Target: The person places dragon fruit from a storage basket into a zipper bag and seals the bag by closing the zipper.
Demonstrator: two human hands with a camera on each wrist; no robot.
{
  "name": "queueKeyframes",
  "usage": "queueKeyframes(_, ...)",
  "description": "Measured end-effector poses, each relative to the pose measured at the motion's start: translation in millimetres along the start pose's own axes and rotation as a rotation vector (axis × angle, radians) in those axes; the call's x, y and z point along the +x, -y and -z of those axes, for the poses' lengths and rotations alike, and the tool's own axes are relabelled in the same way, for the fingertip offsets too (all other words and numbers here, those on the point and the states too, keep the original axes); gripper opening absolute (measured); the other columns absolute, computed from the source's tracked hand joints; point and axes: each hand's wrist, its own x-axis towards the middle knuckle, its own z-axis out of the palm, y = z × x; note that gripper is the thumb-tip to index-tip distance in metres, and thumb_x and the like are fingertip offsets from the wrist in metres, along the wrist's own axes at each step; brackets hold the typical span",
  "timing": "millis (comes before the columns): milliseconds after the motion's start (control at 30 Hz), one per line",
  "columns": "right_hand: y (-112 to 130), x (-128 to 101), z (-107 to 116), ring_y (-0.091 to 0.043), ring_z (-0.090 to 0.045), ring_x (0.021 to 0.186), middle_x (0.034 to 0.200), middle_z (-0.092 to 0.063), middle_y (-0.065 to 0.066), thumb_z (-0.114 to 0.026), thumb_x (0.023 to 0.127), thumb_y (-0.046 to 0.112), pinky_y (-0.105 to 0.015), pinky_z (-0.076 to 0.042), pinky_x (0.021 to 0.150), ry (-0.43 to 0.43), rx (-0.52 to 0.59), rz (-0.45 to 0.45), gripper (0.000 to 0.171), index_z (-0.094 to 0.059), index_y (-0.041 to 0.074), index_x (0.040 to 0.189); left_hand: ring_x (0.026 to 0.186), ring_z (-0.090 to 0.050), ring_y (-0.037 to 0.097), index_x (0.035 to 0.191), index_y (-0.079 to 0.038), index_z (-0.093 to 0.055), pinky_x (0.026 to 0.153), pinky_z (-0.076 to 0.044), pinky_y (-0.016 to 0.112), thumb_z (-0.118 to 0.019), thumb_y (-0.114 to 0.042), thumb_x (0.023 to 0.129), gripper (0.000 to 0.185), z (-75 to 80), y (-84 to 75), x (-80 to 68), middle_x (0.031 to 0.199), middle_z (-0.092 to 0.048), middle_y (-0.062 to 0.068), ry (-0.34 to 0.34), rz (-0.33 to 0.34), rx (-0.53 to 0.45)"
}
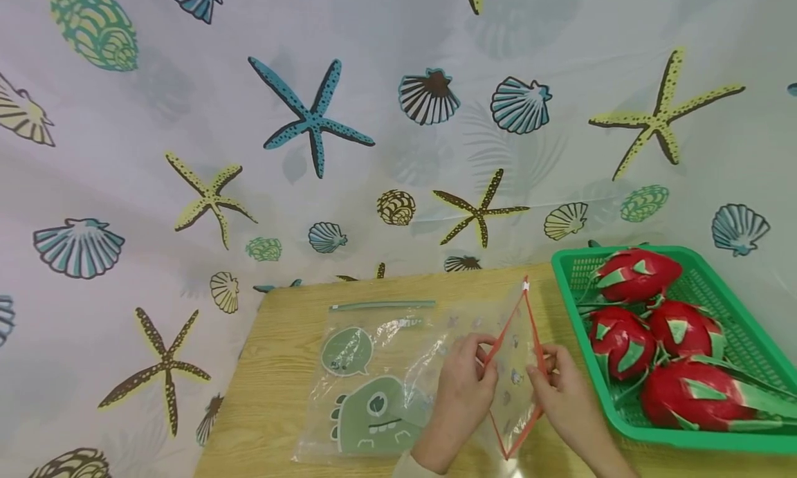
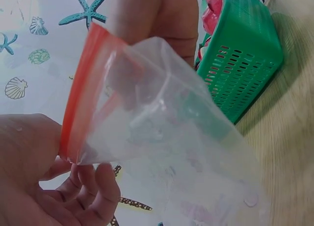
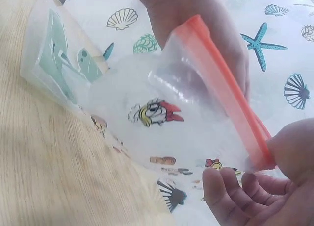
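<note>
left hand and right hand pinch a red-rimmed clear bag, mouth spread.

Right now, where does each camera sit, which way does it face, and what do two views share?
Head: worn on the head, facing forward and down at the red-edged bag, dinosaur bag and green basket; left hand, right hand and a sleeve show.
Left wrist: on that wrist, facing the red-edged bag, green basket beyond; left hand lower left, right hand at top.
Right wrist: on that wrist, facing the red-edged bag, dinosaur bag beyond; right hand lower right, left hand at top.
Shared: head and left wrist both show the green basket.
</note>
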Motion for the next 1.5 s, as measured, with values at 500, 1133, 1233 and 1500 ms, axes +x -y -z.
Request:
queueKeyframes(500, -10, 0, 14, -0.001, -0.056, 0.069, 0.104, -0.060, -0.019, -0.056, 0.095, -0.002, -0.026, -0.054, 0.050, -0.081, -0.125, 0.114, 0.036, -0.048, -0.003, 0.130, 0.067, -0.052, -0.004, 0.107, -0.015, -0.069, 0.055, -0.049, 0.013, -0.066, -0.005, 0.091, 0.019, 12.4, 9.2, 3.1, 0.099, -0.062, 0.002, -0.048, 0.012, -0.130)
queueKeyframes(1133, -22, -1, 37, -0.003, -0.060, 0.081, 0.120, -0.058, -0.024, -0.053, 0.099, 0.003, -0.027, -0.059, 0.059, -0.005, -0.145, 0.039, 0.032, -0.049, -0.004, 0.130, 0.058, -0.057, 0.003, 0.102, -0.015, -0.072, 0.040, -0.052, 0.024, -0.063, -0.002, 0.092, 0.019, 32.3, 26.9, 5.7, 0.096, -0.064, 0.006, -0.135, 0.078, -0.252)
queueKeyframes(1233, -24, -1, 39, -0.004, -0.062, 0.078, 0.117, -0.060, -0.024, -0.053, 0.100, 0.004, -0.029, -0.060, 0.059, -0.003, -0.126, 0.032, 0.029, -0.050, -0.004, 0.128, 0.050, -0.060, 0.005, 0.101, -0.015, -0.072, 0.038, -0.049, 0.023, -0.062, -0.003, 0.092, 0.018, 37.6, 28.5, 6.3, 0.088, -0.066, 0.008, -0.126, 0.126, -0.275)
queueKeyframes(1500, -28, -1, 43, -0.006, -0.064, 0.069, 0.110, -0.063, -0.024, -0.055, 0.100, 0.007, -0.031, -0.059, 0.058, 0.000, -0.134, -0.010, 0.028, -0.052, -0.003, 0.126, 0.057, -0.067, 0.008, 0.097, -0.012, -0.072, 0.047, -0.052, 0.019, -0.062, -0.005, 0.091, 0.013, 51.3, 29.8, 6.6, 0.089, -0.072, 0.011, -0.111, 0.205, -0.326)
